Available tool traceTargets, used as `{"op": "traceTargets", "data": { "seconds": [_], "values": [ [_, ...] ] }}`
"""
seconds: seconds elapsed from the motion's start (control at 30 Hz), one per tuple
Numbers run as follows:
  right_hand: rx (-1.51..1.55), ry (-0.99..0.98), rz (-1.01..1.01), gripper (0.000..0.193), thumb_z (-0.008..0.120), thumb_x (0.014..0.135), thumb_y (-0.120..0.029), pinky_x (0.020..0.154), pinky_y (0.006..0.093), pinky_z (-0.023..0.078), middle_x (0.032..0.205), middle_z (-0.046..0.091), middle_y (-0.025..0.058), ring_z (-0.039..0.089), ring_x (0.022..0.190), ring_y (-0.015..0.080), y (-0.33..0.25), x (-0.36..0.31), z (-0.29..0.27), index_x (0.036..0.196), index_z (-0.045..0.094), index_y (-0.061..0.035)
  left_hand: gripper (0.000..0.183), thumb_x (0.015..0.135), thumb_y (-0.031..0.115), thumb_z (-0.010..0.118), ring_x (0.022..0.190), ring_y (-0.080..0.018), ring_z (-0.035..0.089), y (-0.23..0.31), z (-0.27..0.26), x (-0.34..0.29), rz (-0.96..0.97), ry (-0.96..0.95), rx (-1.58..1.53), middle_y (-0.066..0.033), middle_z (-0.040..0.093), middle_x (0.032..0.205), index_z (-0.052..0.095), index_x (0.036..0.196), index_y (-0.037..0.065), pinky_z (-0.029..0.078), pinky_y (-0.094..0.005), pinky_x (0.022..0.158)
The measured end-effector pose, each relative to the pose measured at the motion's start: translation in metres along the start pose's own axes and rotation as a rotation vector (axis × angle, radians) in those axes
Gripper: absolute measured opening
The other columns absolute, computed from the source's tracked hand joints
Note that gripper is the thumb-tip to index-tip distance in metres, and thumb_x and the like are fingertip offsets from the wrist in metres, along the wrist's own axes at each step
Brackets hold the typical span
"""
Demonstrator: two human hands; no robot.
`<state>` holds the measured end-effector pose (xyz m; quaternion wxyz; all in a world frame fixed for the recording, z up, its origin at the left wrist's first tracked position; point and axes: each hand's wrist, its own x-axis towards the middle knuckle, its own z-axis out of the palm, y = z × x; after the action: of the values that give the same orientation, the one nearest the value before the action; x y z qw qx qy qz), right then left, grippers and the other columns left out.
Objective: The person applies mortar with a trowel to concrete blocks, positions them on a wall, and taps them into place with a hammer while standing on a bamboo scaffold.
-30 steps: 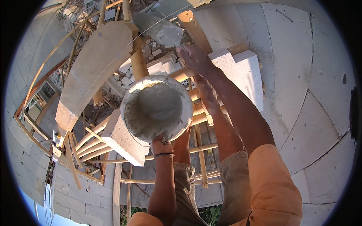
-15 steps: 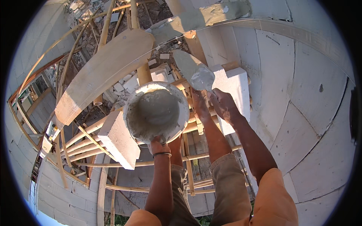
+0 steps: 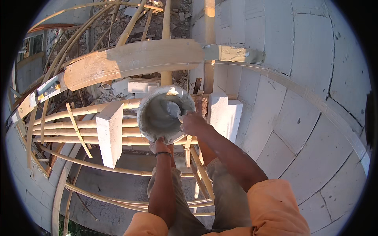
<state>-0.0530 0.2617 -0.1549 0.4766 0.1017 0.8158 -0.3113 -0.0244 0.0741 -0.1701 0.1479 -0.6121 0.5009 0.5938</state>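
My left hand is closed on the near rim of a round, mortar-smeared bucket. Grey wet mortar lies inside it. In my right hand, fingers wrapped round its handle, is a trowel whose blade dips into the bucket against the mortar; the blade's tip is hidden. Beyond the bucket runs a long wooden board, and past its right end a strip of mortar lies along the top of the wall.
Bamboo poles form a scaffold below me. White blocks stand left and right of the bucket. A block wall rises on the right. A spirit level sits at the board's left end, and rubble lies far below.
My right hand has brought the trowel from above the wall side down into the bucket. The view has turned, so the board now lies more level across the top.
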Motion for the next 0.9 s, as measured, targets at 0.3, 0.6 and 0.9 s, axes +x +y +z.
{"op": "traceTargets", "data": {
  "seconds": [0.3,0.6,0.9],
  "values": [
    [0.711,0.481,-0.029,0.03,0.049,0.099,-0.012,0.082,0.0324,0.049,0.107,0.062,0.0133,0.061,0.095,0.018,-0.058,-0.166,-0.134,0.122,0.056,0.0055,0.039,0.069,-0.013,0.058,0.084,-0.0221,0.067,0.046,-0.079,-0.059,-0.081,-0.139,-0.157,-0.0095,0.068,0.095,0.062,0.106,-0.003,0.055,-0.0376,0.077],
    [0.021,0.404,-0.183,0.036,0.044,0.097,-0.025,0.067,0.0444,0.048,0.089,0.061,0.0217,0.059,0.074,0.0346,-0.02,-0.207,-0.144,0.119,0.063,-0.004,0.059,0.071,-0.013,0.053,0.112,-0.0348,0.06,0.208,-0.199,-0.175,-0.018,-0.341,-0.678,-0.0208,0.059,0.123,0.05,0.129,-0.004,0.049,-0.0476,0.099],
    [0.391,0.074,0.136,0.029,0.052,0.094,-0.015,0.065,0.0271,0.051,0.091,0.063,0.007,0.064,0.077,0.0148,-0.152,-0.148,-0.076,0.116,0.06,0.0027,0.017,0.079,-0.009,0.055,0.097,-0.0314,0.062,0.302,-0.283,0.053,0.103,0.038,-0.977,-0.0168,0.063,0.101,0.06,0.095,-0.005,0.049,-0.046,0.096]
  ]
}}
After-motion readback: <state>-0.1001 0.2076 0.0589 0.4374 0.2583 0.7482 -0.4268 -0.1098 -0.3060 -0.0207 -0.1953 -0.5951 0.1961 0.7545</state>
